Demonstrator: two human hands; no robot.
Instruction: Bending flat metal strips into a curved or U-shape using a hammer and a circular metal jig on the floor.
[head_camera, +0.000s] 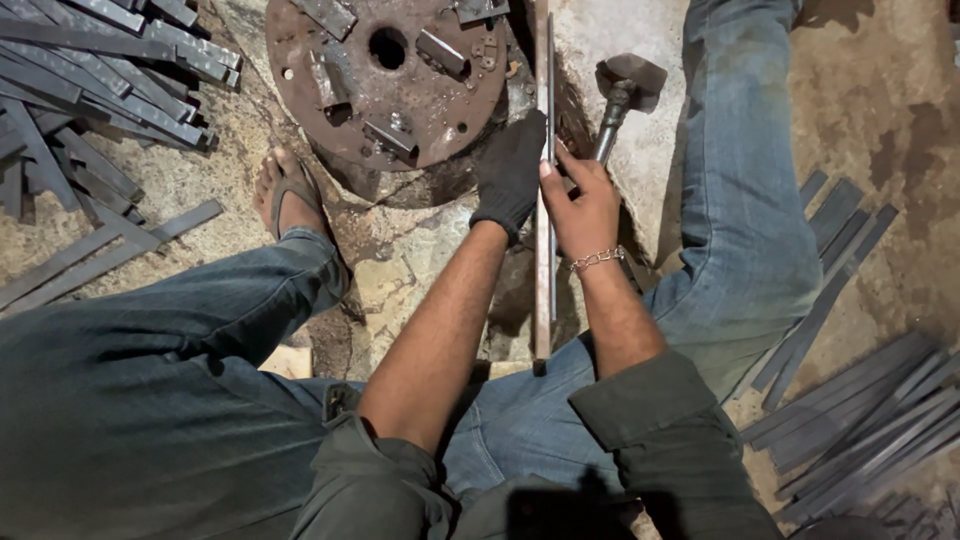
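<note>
My left hand (510, 175), in a black glove, grips a long flat metal strip (543, 290) that runs from between my knees up past the round plate. My bare right hand (585, 205), with a chain bracelet at the wrist, holds the handle of a hammer (625, 85) and also presses against the same strip from the right. The hammer's head rests on the stone floor just above that hand. I sit with legs in blue jeans spread on either side of the strip.
A rusty round steel plate (395, 75) with a centre hole and bolted blocks lies at top centre. Piles of grey metal strips lie at upper left (100, 80) and lower right (860, 410). My sandalled left foot (290, 195) rests beside the plate.
</note>
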